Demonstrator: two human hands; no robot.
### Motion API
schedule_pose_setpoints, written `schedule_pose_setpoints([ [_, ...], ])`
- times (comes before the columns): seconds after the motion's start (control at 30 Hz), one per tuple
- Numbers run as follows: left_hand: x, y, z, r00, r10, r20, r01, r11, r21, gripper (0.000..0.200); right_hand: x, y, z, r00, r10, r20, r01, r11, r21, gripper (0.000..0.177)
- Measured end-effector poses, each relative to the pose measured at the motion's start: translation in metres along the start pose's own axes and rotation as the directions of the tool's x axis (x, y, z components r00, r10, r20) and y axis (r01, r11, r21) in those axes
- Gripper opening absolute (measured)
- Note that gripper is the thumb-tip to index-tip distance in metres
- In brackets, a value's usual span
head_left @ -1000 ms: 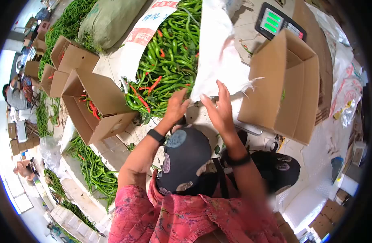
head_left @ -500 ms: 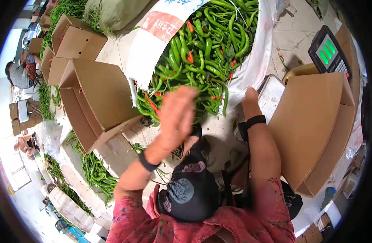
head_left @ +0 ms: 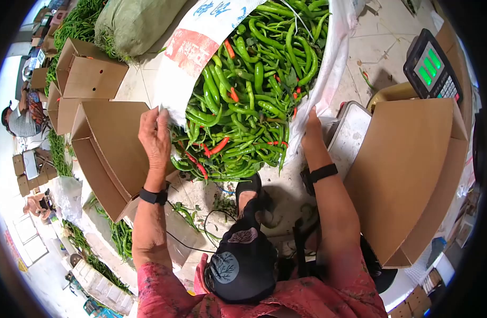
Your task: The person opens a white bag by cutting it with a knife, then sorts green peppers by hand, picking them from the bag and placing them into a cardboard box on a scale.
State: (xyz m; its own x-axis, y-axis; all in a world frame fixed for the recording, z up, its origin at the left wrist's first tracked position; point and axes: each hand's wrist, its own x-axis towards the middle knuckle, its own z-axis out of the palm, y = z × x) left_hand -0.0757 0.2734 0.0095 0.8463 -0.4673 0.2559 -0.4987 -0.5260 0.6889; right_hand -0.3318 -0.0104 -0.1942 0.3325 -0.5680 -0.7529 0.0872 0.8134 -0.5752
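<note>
The left hand (head_left: pixel 155 135) and right hand (head_left: pixel 311 130) each pinch an edge of the white woven sack (head_left: pixel 201 47) at 12 o'clock, its mouth full of long glossy green peppers (head_left: pixel 243 106); corrugated box (head_left: pixel 116 143) at 9 o'clock.

Open cardboard boxes (head_left: pixel 113 151) stand near a lit scale display (head_left: pixel 432 66).

- Pale tiled floor (head_left: pixel 376 42), dusty, carries everything.
- White woven sack (head_left: pixel 201 47) lies open on it, spilling green and red chili peppers (head_left: pixel 254 95).
- Open cardboard box (head_left: pixel 116 148) just left of the sack.
- Large cardboard box (head_left: pixel 408 169) to the right, on a weighing scale (head_left: pixel 352 135).
- Green sack (head_left: pixel 135 21) beyond.
- Loose green peppers (head_left: pixel 119 233) at lower left.
</note>
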Motion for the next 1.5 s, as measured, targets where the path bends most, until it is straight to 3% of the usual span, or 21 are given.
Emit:
schedule_pose_setpoints([
  [0.13, 0.047, -0.004, -0.026, 0.978, -0.203, 0.048, 0.192, 0.967, 0.168, 0.034, -0.034, 0.010, -0.007, 0.991, -0.069, -0.117, 0.057, 0.993, -0.102, 0.052],
  [0.2, 0.100, -0.016, -0.036, 0.996, -0.010, 0.092, -0.040, 0.848, 0.529, 0.030, -0.048, 0.011, -0.006, 0.985, -0.137, -0.101, 0.126, 0.986, -0.107, 0.053],
  [0.23, 0.131, -0.059, -0.043, 0.972, 0.197, 0.129, -0.219, 0.557, 0.801, 0.022, -0.062, 0.004, 0.002, 0.971, -0.167, -0.171, 0.131, 0.970, -0.203, 0.054],
  [0.27, 0.149, -0.047, -0.046, 0.995, 0.099, 0.022, -0.068, 0.493, 0.867, 0.016, -0.071, 0.000, 0.010, 0.950, -0.206, -0.234, 0.134, 0.947, -0.293, 0.054],
  [0.3, 0.169, -0.062, -0.047, 0.986, 0.163, -0.031, -0.058, 0.512, 0.857, 0.017, -0.075, -0.002, 0.011, 0.952, -0.205, -0.227, 0.134, 0.947, -0.293, 0.054],
  [0.37, 0.204, -0.087, -0.031, 0.997, -0.058, -0.049, 0.072, 0.528, 0.846, 0.031, -0.078, -0.009, 0.006, 0.910, -0.378, -0.169, 0.157, 0.692, -0.705, 0.059],
  [0.4, 0.206, -0.061, -0.024, 0.970, -0.239, 0.042, 0.119, 0.617, 0.778, 0.039, -0.089, -0.016, 0.005, 0.918, -0.386, -0.093, 0.236, 0.718, -0.655, 0.060],
  [0.5, 0.175, -0.033, 0.005, 0.996, 0.037, -0.078, 0.007, 0.864, 0.503, 0.056, -0.094, -0.002, -0.019, 0.852, -0.508, -0.126, 0.349, 0.731, -0.586, 0.059],
  [0.53, 0.154, -0.024, 0.005, 0.986, 0.091, -0.143, -0.045, 0.955, 0.294, 0.054, -0.122, -0.015, -0.012, 0.918, -0.371, -0.139, 0.246, 0.808, -0.536, 0.055],
  [0.63, 0.059, 0.029, -0.029, 0.960, 0.162, -0.227, -0.185, 0.979, -0.083, 0.041, -0.155, -0.007, -0.026, 0.968, -0.248, -0.037, 0.217, 0.901, -0.375, 0.050],
  [0.7, -0.019, 0.040, -0.057, 0.994, -0.018, -0.106, -0.004, 0.979, -0.205, 0.032, -0.178, 0.005, -0.033, 0.969, -0.239, 0.065, 0.247, 0.904, -0.350, 0.045],
  [0.77, -0.100, 0.032, -0.068, 0.959, -0.277, 0.068, 0.285, 0.923, -0.259, 0.030, -0.192, 0.021, -0.049, 0.985, -0.103, 0.137, 0.157, 0.863, -0.480, 0.042],
  [0.8, -0.143, 0.003, -0.056, 0.853, -0.504, 0.136, 0.507, 0.738, -0.445, 0.033, -0.205, 0.028, -0.053, 0.980, -0.092, 0.174, 0.169, 0.848, -0.502, 0.038],
  [0.87, -0.192, -0.026, -0.035, 0.722, -0.673, 0.163, 0.614, 0.515, -0.598, 0.057, -0.216, 0.035, -0.067, 0.973, -0.013, 0.230, 0.130, 0.855, -0.502, 0.037],
  [0.97, -0.190, -0.039, -0.011, 0.558, -0.776, 0.292, 0.786, 0.383, -0.484, 0.078, -0.228, 0.035, -0.092, 0.953, 0.096, 0.286, 0.074, 0.844, -0.531, 0.034],
  [1.03, -0.179, -0.076, 0.031, 0.686, -0.665, 0.295, 0.645, 0.368, -0.669, 0.072, -0.232, 0.026, -0.098, 0.848, 0.211, 0.486, 0.030, 0.897, -0.442, 0.031],
  [1.1, -0.158, -0.069, 0.063, 0.732, -0.595, 0.332, 0.564, 0.257, -0.785, 0.058, -0.244, 0.010, -0.082, 0.908, 0.154, 0.389, 0.065, 0.867, -0.495, 0.031],
  [1.17, -0.146, -0.058, 0.084, 0.656, -0.736, 0.165, 0.578, 0.350, -0.737, 0.045, -0.262, -0.012, -0.057, 0.955, 0.087, 0.285, 0.087, 0.833, -0.546, 0.031],
  [1.23, -0.142, -0.037, 0.076, 0.680, -0.718, 0.149, 0.487, 0.291, -0.823, 0.035, -0.278, -0.040, -0.026, 0.968, -0.030, 0.249, 0.192, 0.728, -0.658, 0.033],
  [1.33, -0.153, 0.006, 0.023, 0.537, -0.740, 0.405, 0.607, 0.006, -0.794, 0.023, -0.295, -0.061, -0.010, 0.941, -0.072, 0.331, 0.288, 0.687, -0.667, 0.036],
  [1.5, -0.197, 0.036, -0.033, 0.586, -0.670, 0.456, 0.646, 0.046, -0.762, 0.021, -0.310, -0.047, -0.020, 0.928, -0.032, 0.370, 0.294, 0.675, -0.677, 0.036],
])
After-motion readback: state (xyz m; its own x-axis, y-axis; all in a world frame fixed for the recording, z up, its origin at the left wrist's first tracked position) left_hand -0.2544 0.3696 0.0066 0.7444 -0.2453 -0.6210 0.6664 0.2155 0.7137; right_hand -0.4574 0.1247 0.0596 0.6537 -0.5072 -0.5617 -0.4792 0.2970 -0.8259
